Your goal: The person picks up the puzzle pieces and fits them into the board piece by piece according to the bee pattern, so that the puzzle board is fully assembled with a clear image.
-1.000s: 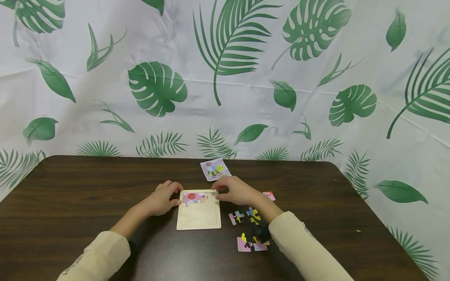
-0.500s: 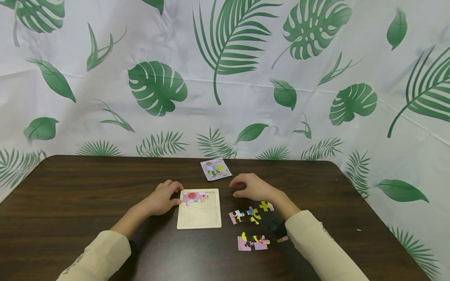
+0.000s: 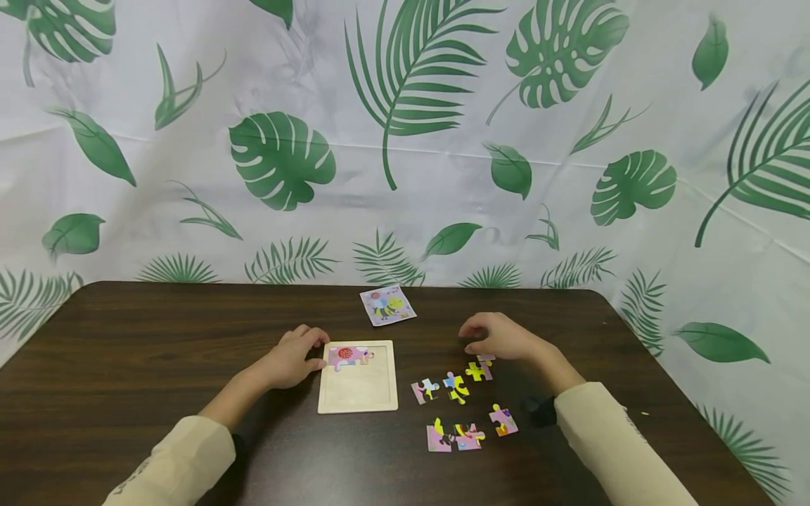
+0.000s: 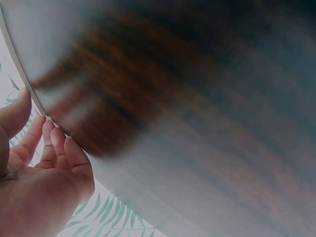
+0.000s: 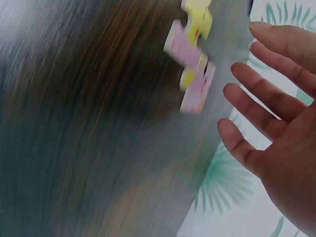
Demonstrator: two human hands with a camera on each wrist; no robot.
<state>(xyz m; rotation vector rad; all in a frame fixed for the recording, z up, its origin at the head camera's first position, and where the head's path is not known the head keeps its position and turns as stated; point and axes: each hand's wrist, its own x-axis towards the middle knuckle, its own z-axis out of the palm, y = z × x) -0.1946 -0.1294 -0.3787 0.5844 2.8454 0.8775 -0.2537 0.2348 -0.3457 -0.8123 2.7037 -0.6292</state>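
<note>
A square wooden puzzle tray [image 3: 357, 390] lies on the table with joined pink puzzle pieces [image 3: 345, 355] in its upper left, a red round print on them. My left hand [image 3: 290, 358] rests at the tray's upper left corner, thumb and fingertips touching its edge; the left wrist view shows those fingers [image 4: 45, 143] loosely bent along a thin pale edge. Over the right side of the table is my right hand [image 3: 506, 339], just above a yellow-and-pink puzzle piece [image 3: 479, 370]. In the right wrist view its fingers [image 5: 261, 89] are spread with nothing between them.
Several loose puzzle pieces lie right of the tray, among them a blue-and-yellow one [image 3: 455, 388], a pink one [image 3: 503, 420] and a pink-and-yellow one [image 3: 438, 437]. A bee picture card [image 3: 388, 305] lies behind the tray. Leaf-print fabric [image 3: 405, 204] hangs beyond the table.
My right hand has moved right, from the tray's upper right corner to above the loose pieces, uncovering some of them. The left hand has stayed at the tray's corner.
</note>
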